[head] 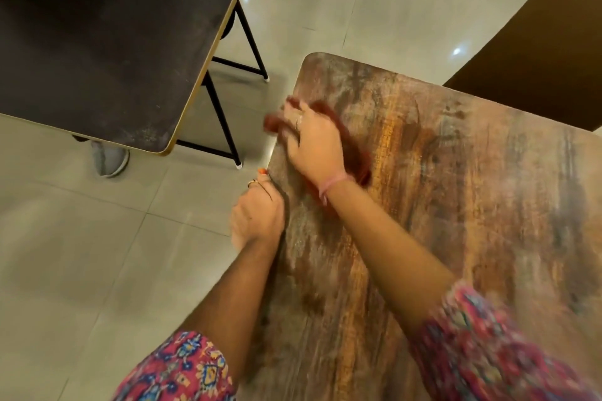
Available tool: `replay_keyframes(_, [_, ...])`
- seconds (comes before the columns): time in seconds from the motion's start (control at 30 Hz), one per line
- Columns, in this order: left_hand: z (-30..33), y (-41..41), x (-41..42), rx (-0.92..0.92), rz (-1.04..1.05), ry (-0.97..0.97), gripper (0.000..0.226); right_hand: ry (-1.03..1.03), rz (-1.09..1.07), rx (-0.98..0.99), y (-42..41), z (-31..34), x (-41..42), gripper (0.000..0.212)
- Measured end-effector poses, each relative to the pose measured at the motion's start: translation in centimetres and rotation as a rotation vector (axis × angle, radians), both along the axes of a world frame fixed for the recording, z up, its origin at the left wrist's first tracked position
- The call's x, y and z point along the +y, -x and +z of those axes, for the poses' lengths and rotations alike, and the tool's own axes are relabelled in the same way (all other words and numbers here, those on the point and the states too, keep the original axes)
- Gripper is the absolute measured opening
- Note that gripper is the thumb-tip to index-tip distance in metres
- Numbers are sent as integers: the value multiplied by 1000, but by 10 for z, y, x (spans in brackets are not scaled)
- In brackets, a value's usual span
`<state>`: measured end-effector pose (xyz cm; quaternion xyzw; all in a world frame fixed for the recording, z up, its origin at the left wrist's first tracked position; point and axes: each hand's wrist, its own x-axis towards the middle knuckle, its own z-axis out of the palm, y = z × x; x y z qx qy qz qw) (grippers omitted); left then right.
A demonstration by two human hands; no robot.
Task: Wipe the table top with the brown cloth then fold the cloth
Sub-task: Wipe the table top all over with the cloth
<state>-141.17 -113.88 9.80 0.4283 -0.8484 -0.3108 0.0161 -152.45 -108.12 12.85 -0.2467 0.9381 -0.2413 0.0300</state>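
Note:
A wooden table top [456, 205] with a worn grain pattern fills the right half of the view. The brown cloth [356, 153], reddish-brown and blurred, lies near the table's far left corner. My right hand [312, 143] presses flat on the cloth with its fingers spread, and cloth shows past the fingertips and beside the wrist. My left hand [257, 215] grips the table's left edge, its fingers curled under and its thumb on top. The cloth's full shape is hidden under my right hand.
A dark table [107, 52] with black metal legs stands to the upper left, across a narrow gap of tiled floor [97, 254]. A grey shoe [109, 159] shows under it. Another brown table [537, 58] sits at the upper right.

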Motion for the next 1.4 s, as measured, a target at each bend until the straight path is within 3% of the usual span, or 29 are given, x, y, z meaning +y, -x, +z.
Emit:
replay_keyframes(0.1, [-1, 1, 1, -2, -8, 6, 57, 1, 191, -15, -50, -2, 31, 36])
replay_keyframes(0.17, [-2, 1, 0, -4, -10, -3, 59, -6, 244, -30, -37, -1, 41, 36])
replay_keyframes(0.23, [-2, 1, -1, 0, -15, -22, 63, -12, 139, -13, 0, -1, 42, 37])
replay_keyframes(0.37, [-2, 0, -2, -3, -11, -18, 66, -20, -287, -69, 84, -1, 37, 42])
replay_keyframes(0.47, [-1, -1, -2, -19, -2, -18, 66, -100, -383, -24, 74, -5, 24, 40])
replay_keyframes(0.63, [2, 2, -1, -41, 15, -39, 61, -10, 179, 10, -56, -9, 46, 38])
replay_keyframes(0.73, [6, 4, 1, -41, 21, -6, 60, -52, 302, -1, -62, -8, 74, 39])
replay_keyframes(0.83, [2, 4, 0, -50, 24, 13, 66, -41, 145, -22, -5, -3, 89, 39])
replay_keyframes(1.03, [-2, 2, 1, -11, 16, 71, 65, 25, -495, -135, 109, 5, 169, 43])
replay_keyframes(1.23, [-1, 2, 3, -20, -16, 96, 63, -39, -589, -52, 97, -5, 186, 43])
replay_keyframes(1.4, [1, 3, 2, -30, -19, 96, 63, -58, -685, -55, 104, 2, 147, 36])
